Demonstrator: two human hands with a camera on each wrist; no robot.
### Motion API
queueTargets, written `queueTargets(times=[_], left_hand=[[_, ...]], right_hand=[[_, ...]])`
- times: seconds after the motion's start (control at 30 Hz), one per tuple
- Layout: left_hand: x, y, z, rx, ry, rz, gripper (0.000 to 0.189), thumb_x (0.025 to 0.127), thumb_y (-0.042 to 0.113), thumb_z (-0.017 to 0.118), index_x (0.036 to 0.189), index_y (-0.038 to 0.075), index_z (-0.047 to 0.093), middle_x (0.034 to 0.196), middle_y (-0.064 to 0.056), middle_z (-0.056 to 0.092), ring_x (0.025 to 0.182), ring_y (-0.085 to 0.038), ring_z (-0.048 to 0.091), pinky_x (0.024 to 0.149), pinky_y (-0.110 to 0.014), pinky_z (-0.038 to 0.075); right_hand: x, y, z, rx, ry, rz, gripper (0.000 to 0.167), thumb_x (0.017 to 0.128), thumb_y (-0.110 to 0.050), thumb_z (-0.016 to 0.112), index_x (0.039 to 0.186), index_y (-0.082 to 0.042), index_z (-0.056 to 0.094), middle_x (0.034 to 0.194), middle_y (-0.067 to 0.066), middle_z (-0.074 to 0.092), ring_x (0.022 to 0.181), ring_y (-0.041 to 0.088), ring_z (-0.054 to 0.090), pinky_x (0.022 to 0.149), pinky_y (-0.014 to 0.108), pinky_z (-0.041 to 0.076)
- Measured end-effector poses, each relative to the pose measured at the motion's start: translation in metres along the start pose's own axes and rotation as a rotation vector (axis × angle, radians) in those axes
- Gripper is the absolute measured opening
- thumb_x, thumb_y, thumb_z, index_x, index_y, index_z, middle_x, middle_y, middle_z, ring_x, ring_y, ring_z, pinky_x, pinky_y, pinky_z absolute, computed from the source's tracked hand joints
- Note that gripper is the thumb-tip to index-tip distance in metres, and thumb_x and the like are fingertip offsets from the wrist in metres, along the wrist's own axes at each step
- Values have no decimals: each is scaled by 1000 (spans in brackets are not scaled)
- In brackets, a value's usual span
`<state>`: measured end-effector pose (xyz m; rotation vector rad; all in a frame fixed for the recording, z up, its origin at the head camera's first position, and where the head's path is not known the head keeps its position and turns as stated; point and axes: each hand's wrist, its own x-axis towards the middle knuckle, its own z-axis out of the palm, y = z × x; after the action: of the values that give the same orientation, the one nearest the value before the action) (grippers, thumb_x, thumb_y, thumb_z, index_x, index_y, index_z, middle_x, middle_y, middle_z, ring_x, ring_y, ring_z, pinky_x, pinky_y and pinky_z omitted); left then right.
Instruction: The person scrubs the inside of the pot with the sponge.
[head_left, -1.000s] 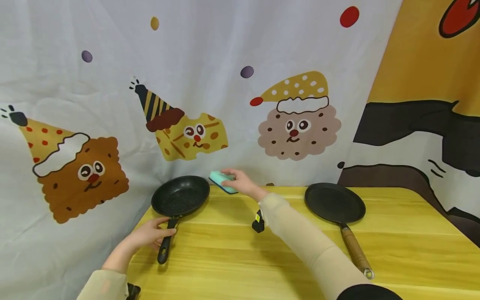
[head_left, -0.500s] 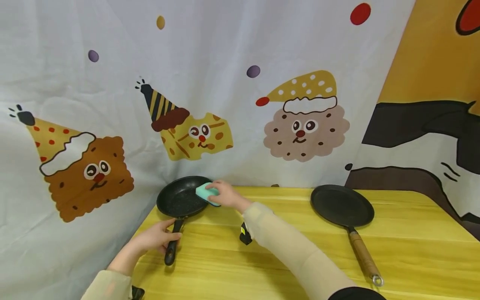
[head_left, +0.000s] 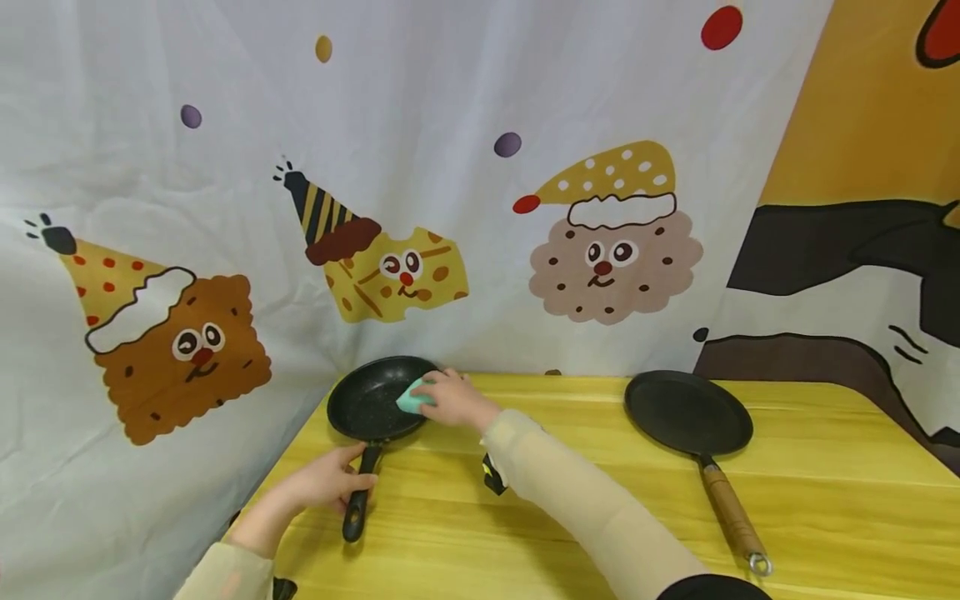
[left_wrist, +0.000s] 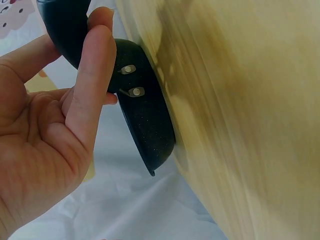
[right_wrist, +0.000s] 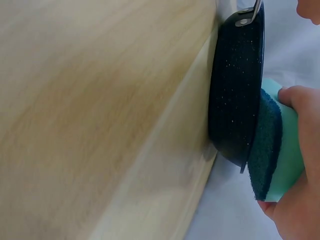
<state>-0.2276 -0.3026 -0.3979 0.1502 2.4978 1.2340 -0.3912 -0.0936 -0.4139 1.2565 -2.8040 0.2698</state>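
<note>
A black frying pan (head_left: 363,404) sits at the left of the table in the head view. My left hand (head_left: 326,481) grips its black handle (head_left: 355,515) between thumb and fingers; the same hand (left_wrist: 45,120) shows in the left wrist view, with the pan's side (left_wrist: 147,125) beyond it. My right hand (head_left: 459,402) holds a mint-green sponge (head_left: 411,398) over the pan's right side. In the right wrist view the sponge (right_wrist: 289,160) has its dark scouring layer against the pan's rim, thumb and fingers pinching its soft part.
A flat black griddle pan (head_left: 686,412) with a wooden handle (head_left: 731,512) lies at the right of the wooden table (head_left: 450,525). Behind the table hangs a white curtain (head_left: 465,67) with cartoon prints. A dark rounded shape shows at the bottom edge of the head view.
My right hand has carried the sponge left, from beside the frying pan to over its right side. The frying pan and my left hand have shifted slightly right. The head view turned a little left.
</note>
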Motion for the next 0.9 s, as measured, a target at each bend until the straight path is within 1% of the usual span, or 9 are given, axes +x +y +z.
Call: queueTargets(times=[0.13,0.27,0.37,0.43,0.53,0.63,0.77,0.83,0.9], left_hand=[[1,6,8,7,-16,14,79,97,17,61,142,-25,11,82,-10,69,60,-23,63,59,-44,57],[1,14,18,14,-25,8,79,96,17,63,142,-24,14,80,-9,68,60,-23,63,59,-43,57],[2,19,24,16,-33,8,79,96,19,63,143,-23,15,79,-7,67,60,-24,63,58,-42,57],[2,22,28,11,-38,14,79,96,19,64,143,-22,16,79,-7,67,59,-24,63,58,-43,57],[4,27,34,2,-46,45,79,95,20,64,144,-21,17,80,-7,66,58,-23,62,57,-44,56],[5,32,40,-10,-55,74,80,95,20,65,145,-20,17,78,-8,66,56,-21,60,55,-46,56],[7,36,48,-16,-62,101,80,95,20,65,145,-20,16,76,-7,65,54,-20,59,53,-45,55],[8,38,52,-21,-65,110,79,95,19,65,145,-20,17,77,-7,66,55,-20,60,53,-45,55],[9,41,57,-29,-73,117,78,95,19,65,144,-20,18,77,-7,66,55,-20,61,54,-46,56]], right_hand=[[-10,4,-2,-19,-26,-5,37,102,-40,48,137,-32,57,146,0,44,129,27,39,93,45,37],[-19,10,-5,-25,-43,-22,35,100,-38,51,133,-29,62,142,0,50,126,25,42,99,45,37],[-25,16,-8,-37,-50,-61,33,99,-35,53,127,-26,66,134,-2,57,123,20,48,106,43,34],[-30,20,-11,-44,-46,-91,30,98,-33,55,122,-24,70,126,-3,62,118,16,54,107,39,34],[-37,27,-16,-40,-39,-115,27,95,-31,58,115,-21,74,115,-5,68,109,12,59,107,36,34],[-46,32,-21,-4,-59,-96,24,94,-29,61,110,-20,76,109,-6,70,104,12,62,111,39,32],[-57,38,-26,36,-112,-33,24,94,-31,61,109,-21,76,105,-8,71,107,17,62,113,40,30],[-63,40,-28,44,-132,-2,24,94,-32,61,109,-22,76,105,-9,70,110,19,60,110,39,34],[-69,42,-29,55,-142,21,24,93,-33,61,108,-22,76,105,-9,70,109,21,59,104,37,41]])
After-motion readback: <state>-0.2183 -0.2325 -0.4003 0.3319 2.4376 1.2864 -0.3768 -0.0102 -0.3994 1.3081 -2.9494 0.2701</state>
